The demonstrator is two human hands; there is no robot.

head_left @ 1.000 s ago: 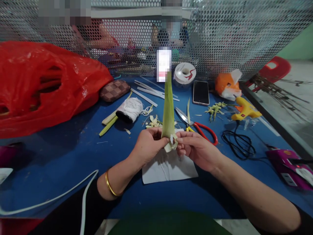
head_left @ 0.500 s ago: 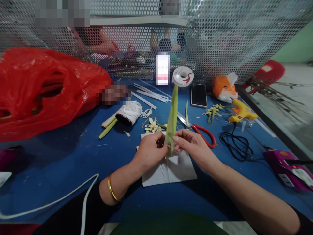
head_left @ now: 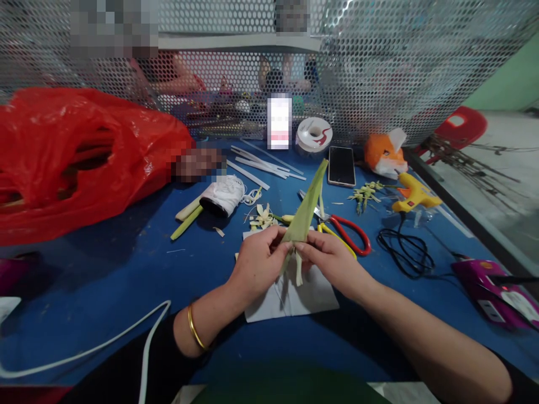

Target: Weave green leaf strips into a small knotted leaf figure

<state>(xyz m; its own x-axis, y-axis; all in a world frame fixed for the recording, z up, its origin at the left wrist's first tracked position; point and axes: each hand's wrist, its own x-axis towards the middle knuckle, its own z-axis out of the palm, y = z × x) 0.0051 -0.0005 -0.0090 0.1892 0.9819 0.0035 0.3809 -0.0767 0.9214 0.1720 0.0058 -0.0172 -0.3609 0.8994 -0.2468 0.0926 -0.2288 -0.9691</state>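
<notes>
Both of my hands pinch the lower end of a long pale-green leaf [head_left: 306, 215], whose pointed tip leans up and to the right. My left hand [head_left: 261, 258] grips its left edge between thumb and fingers. At the other edge, my right hand [head_left: 332, 255] holds it the same way. A narrow pale strip hangs below the thumbs. Under the hands lies a folded white paper [head_left: 269, 303]. Just beyond them are pale leaf scraps [head_left: 263, 216], red-handled scissors [head_left: 351, 233] and a yellow-handled tool [head_left: 341, 238] partly hidden by my right hand.
To the left are a red plastic bag [head_left: 84, 163], a white thread spool [head_left: 221, 195] and a white cable [head_left: 96, 342]. Farther back stand a ribbon roll [head_left: 314, 134] and a phone [head_left: 341, 166]. On the right lie a yellow glue gun [head_left: 416, 192], its black cord and a purple power box [head_left: 490, 292]. Perforated mesh rises behind.
The leaf has tilted from nearly upright to the right and shows a wider face. A pale strip now hangs below my thumbs, and the yellow handle has come into view.
</notes>
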